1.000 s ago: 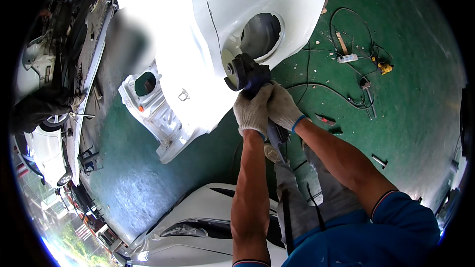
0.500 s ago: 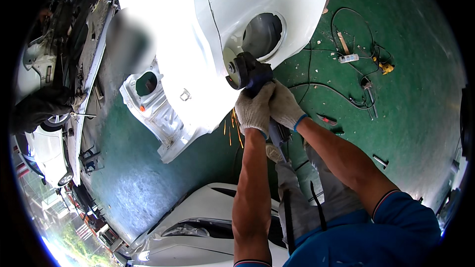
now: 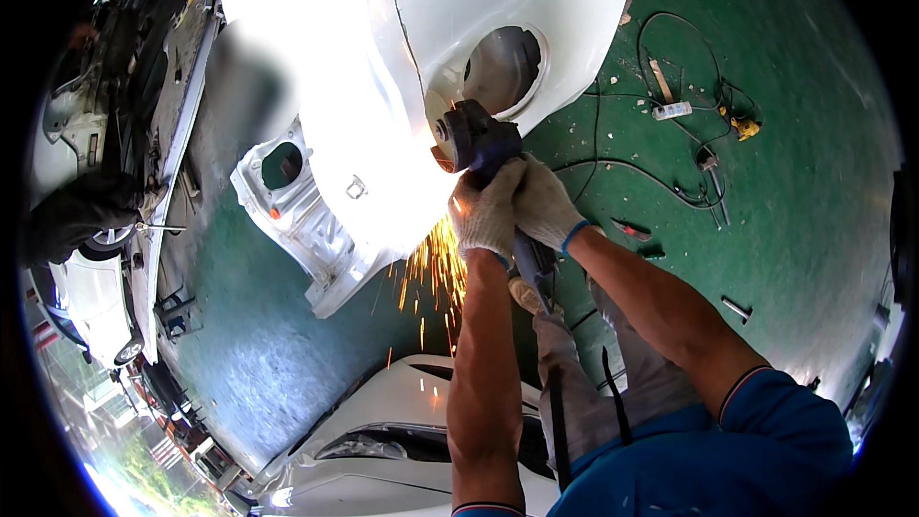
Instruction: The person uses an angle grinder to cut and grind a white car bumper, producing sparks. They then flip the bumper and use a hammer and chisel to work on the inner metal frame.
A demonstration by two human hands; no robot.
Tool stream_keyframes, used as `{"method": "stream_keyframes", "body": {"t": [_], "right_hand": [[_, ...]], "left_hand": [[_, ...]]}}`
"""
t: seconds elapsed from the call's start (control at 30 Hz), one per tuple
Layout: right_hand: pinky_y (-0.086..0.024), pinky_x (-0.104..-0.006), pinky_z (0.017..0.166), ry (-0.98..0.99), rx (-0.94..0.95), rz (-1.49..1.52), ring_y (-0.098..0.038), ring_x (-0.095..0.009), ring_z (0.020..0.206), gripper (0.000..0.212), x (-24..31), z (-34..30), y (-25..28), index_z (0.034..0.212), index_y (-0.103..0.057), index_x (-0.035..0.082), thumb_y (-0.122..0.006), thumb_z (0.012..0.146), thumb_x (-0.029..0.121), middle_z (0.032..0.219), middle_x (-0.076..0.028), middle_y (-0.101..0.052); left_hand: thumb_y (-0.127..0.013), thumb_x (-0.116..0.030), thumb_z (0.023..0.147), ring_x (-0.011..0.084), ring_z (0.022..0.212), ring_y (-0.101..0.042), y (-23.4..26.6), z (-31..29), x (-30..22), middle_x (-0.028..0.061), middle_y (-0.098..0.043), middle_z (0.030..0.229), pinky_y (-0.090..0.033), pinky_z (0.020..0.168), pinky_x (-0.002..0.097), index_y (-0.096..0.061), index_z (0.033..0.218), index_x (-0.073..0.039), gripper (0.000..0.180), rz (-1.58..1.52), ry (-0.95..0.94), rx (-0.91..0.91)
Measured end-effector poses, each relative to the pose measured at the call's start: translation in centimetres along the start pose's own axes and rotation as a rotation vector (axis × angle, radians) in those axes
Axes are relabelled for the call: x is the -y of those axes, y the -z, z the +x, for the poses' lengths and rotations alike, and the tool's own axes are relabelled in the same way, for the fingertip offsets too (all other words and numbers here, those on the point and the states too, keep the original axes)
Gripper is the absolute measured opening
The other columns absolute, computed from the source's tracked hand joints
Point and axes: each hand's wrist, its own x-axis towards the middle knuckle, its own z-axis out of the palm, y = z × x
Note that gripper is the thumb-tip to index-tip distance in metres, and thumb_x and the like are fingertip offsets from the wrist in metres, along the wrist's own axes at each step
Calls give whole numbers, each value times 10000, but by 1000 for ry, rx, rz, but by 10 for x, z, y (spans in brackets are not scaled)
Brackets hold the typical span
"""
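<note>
Against the lower edge of the white car body panel (image 3: pixel 383 86), an angle grinder (image 3: pixel 474 139) presses its disc to the metal, just left of the panel's round opening (image 3: pixel 503 62). Orange sparks (image 3: pixel 436 273) fall from the contact point, spraying downward below the panel toward the green floor (image 3: pixel 766 230).

Both hands wear light knit work gloves. The left hand (image 3: pixel 486 215) wraps closed around the grinder's body, just below the panel's edge, fingers curled tight on the tool. The right hand (image 3: pixel 544 203) sits right beside it, touching it, and is likewise clamped around the grinder's handle; a blue cuff shows at its wrist. Both forearms rise from the lower edge of the head view, the right one coming out of a blue sleeve (image 3: pixel 766 440).

Below the panel, near the bottom of the view, lies another white car part (image 3: pixel 383 421). To the panel's right, well apart from it on the floor, black cables (image 3: pixel 670 48) loop around a white power strip (image 3: pixel 670 111) and a small yellow tool (image 3: pixel 742 126). Left of the panel a white bracket-like piece (image 3: pixel 297 201) with an oval hole juts out, and farther left a white car (image 3: pixel 86 297) stands.
</note>
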Motion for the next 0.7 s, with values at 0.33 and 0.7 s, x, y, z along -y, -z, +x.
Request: {"method": "stream_keyframes", "body": {"t": [0.33,0.7], "right_hand": [[-571,-475,889,-119,40,-19,-710,-410,1040,478,17,-4,3,1211,-551,2,-741,881,291,1081,-234,-723],[-573,-513,911,-167,67,-119,-695,-468,1076,526,24,-14,3,1211,-511,-26,-728,882,324,1103,-299,-711]], "left_hand": [[-841,-260,828,179,922,-695,1,0,-1,108,-770,1038,-554,874,328,-747,1149,44,451,66,15,-31],[-848,-216,835,191,913,-710,9,-1,8,124,-764,1047,-577,837,324,-728,1149,90,455,15,25,-15]]}}
